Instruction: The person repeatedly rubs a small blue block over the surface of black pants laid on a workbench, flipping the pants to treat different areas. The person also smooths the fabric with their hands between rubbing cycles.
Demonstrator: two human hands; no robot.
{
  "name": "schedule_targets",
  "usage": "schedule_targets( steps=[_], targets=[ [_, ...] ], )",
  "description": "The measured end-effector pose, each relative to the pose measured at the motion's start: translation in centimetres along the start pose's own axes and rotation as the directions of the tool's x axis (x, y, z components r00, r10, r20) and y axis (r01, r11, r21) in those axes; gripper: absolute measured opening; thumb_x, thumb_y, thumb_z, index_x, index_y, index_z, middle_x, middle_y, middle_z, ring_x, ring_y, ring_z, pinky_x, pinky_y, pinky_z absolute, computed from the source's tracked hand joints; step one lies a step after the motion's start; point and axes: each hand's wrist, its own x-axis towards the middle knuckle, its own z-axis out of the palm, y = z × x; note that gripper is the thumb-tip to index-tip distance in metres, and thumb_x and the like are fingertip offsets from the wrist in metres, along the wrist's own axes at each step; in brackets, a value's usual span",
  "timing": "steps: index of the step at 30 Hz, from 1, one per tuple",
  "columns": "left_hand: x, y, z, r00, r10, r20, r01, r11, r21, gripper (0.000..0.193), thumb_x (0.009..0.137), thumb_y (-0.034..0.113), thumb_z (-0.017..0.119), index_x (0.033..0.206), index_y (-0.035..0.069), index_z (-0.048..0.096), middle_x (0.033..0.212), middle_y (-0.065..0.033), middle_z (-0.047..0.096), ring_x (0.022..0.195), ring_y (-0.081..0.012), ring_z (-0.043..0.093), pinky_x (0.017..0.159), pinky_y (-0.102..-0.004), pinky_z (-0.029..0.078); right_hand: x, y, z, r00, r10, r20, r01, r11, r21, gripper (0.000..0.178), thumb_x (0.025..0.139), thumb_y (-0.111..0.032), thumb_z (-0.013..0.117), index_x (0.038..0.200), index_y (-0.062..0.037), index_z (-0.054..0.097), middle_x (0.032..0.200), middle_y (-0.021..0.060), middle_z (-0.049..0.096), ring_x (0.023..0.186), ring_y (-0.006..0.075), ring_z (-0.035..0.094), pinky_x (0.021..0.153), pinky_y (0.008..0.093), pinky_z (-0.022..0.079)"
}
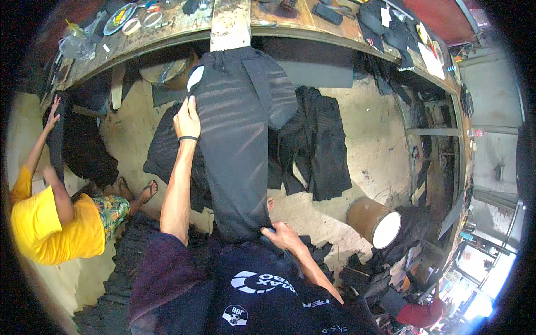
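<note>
A pair of black trousers point(231, 139) stretches from the wooden board point(230, 28) at the table edge down to my body. Its gathered waist end lies at the board, and part of it folds over on the right. My left hand point(187, 118), with a dark band at the wrist, grips the left edge of the cloth. Just above those fingers a white oval patch point(195, 78) shows. Close to my waist, my right hand point(283, 234) pinches the lower right end of the same trousers. Its fingertips are partly hidden by the fabric.
More black garments point(318, 139) hang or lie beyond the trousers. A brown drum point(373, 221) with a white end lies right. At far left a person in yellow point(61, 223) handles dark cloth. Tape rolls point(132, 25) and tools lie on the long worktable point(184, 23). Dark fabric scraps point(139, 273) cover the floor nearby.
</note>
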Motion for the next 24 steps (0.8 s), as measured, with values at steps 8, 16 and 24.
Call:
schedule_targets(
  steps=[8,16,24],
  targets=[
    [2.2,7.6,1.4,0.978,0.173,0.117,-0.187,0.976,0.114,0.126,0.085,0.078,0.069,0.172,0.004,0.015,0.172,-0.0361,0.020,0.160,-0.0511,0.021,0.127,-0.0675,0.018,-0.2,-6.1,-12.1,0.723,-0.213,-0.657,0.191,0.976,-0.105,0.058,0.088,-0.042,0.085,0.114,0.0078,0.071,0.103,0.0306,0.076,0.097,0.0410,0.077,0.084,0.0475,0.059],
    [7.9,9.4,5.1,0.978,-0.085,0.191,0.026,0.956,0.293,0.165,0.057,0.104,0.065,0.174,0.012,-0.005,0.180,-0.0235,-0.001,0.165,-0.0459,-0.002,0.120,-0.0838,0.001,3.1,-15.5,-7.8,0.321,-0.828,-0.460,0.530,0.560,-0.637,0.053,0.076,-0.038,0.093,0.114,-0.0085,0.073,0.109,0.0098,0.067,0.106,0.0320,0.061,0.089,0.0449,0.050],
    [14.5,8.9,10.8,0.983,-0.005,0.183,-0.052,0.951,0.306,0.150,0.061,0.099,0.069,0.175,0.025,0.006,0.181,-0.0193,0.004,0.165,-0.0459,0.001,0.119,-0.0856,0.003,18.7,-25.2,-23.0,0.218,-0.860,-0.462,0.515,0.503,-0.694,0.051,0.072,-0.030,0.089,0.114,-0.0081,0.073,0.108,0.0120,0.067,0.105,0.0346,0.059,0.085,0.0492,0.049]
  ],
)
